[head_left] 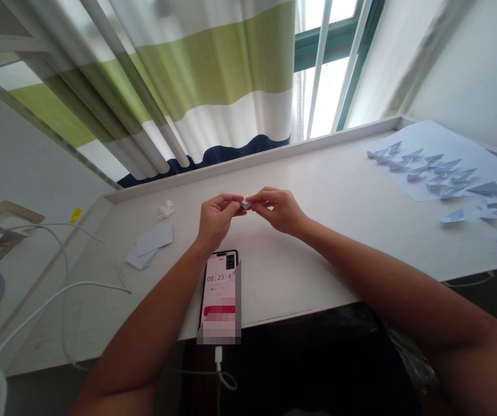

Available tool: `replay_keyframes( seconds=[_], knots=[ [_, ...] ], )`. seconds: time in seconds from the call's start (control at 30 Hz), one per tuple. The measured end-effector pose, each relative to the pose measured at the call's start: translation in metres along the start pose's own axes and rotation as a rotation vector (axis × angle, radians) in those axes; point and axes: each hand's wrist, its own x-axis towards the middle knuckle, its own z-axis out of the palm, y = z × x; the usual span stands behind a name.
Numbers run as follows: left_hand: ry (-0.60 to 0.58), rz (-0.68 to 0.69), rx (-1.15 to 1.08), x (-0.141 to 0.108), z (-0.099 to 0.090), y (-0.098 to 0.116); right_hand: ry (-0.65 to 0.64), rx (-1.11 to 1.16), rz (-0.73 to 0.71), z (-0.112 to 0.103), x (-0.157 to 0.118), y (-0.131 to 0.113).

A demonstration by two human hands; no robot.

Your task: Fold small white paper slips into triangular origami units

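Note:
Between my two hands, above the middle of the white table, is a small folded piece of white paper. My left hand pinches its left side with thumb and fingers. Its right side is held in the fingertips of my right hand. Much of the paper is hidden by the fingers, so its full shape cannot be made out. Several folded paper boats stand at the right end of the table, some on a large white sheet.
A phone showing a timer lies near the front edge, with a white cable plug below it. To the left are flat paper pieces and crumpled paper. White cables cross the left side. A curtain hangs behind.

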Motion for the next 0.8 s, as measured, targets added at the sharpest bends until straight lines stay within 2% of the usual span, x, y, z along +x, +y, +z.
replay_keyframes(
  seconds=[0.23,0.4,0.57,0.7,0.8],
  knots=[
    [-0.021,0.006,-0.043,-0.0025,0.0017,0.0058,0.01,0.18,0.056,-0.0009,0.001,-0.006],
    [-0.081,-0.018,-0.021,-0.0018,0.0011,0.0066,0.023,0.37,0.169,0.002,0.0028,-0.0024],
    [-0.145,-0.03,0.003,-0.0025,0.0018,0.0056,-0.009,0.335,0.156,0.0017,0.0023,-0.0033],
    [-0.186,-0.027,0.058,-0.0039,0.0026,0.0065,0.018,0.262,0.115,-0.002,0.0023,-0.0052],
    [-0.246,-0.026,0.105,-0.0048,0.002,0.0073,-0.033,0.276,0.12,-0.0043,0.0029,-0.005]
  ],
)
